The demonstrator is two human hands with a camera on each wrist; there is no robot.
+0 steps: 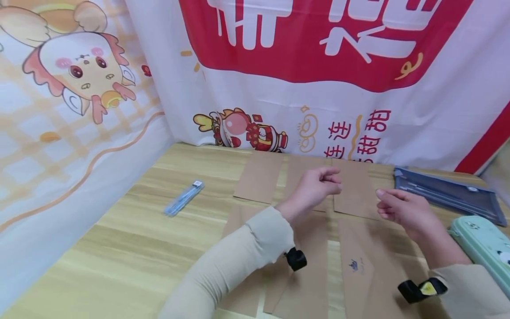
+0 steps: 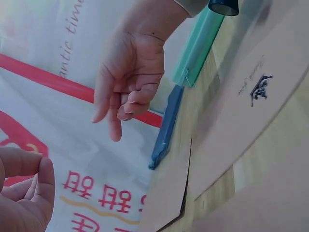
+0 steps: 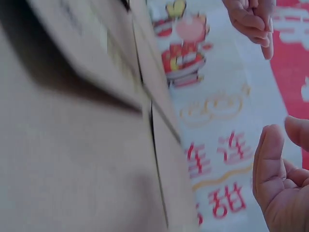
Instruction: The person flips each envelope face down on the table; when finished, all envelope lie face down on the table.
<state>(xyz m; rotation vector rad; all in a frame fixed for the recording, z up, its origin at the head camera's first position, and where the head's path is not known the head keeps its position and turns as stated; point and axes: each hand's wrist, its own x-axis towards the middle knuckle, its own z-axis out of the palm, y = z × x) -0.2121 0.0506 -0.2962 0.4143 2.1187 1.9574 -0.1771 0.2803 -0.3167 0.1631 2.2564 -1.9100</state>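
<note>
Both hands hover over brown paper envelopes, holding nothing visible. In the head view the left hand point(image 1: 316, 188) is above the upper middle envelope point(image 1: 299, 170), fingers loosely bent. The right hand point(image 1: 410, 212) is beside the upper right envelope point(image 1: 352, 188), its fingers also loosely bent. The left wrist view shows the left hand point(image 2: 26, 188) with thumb and finger close together and the right hand point(image 2: 133, 77) with fingers hanging. From the right wrist, the right hand point(image 3: 282, 181) has thumb and forefinger apart. A lower envelope point(image 1: 354, 283) bears a small dark crown print.
A blue clear packet point(image 1: 184, 198) lies left on the wooden table point(image 1: 135, 239). At the right are a dark blue mesh pouch point(image 1: 450, 190) and a mint green case point(image 1: 484, 248). Printed cloths point(image 1: 255, 93) hang behind and to the left.
</note>
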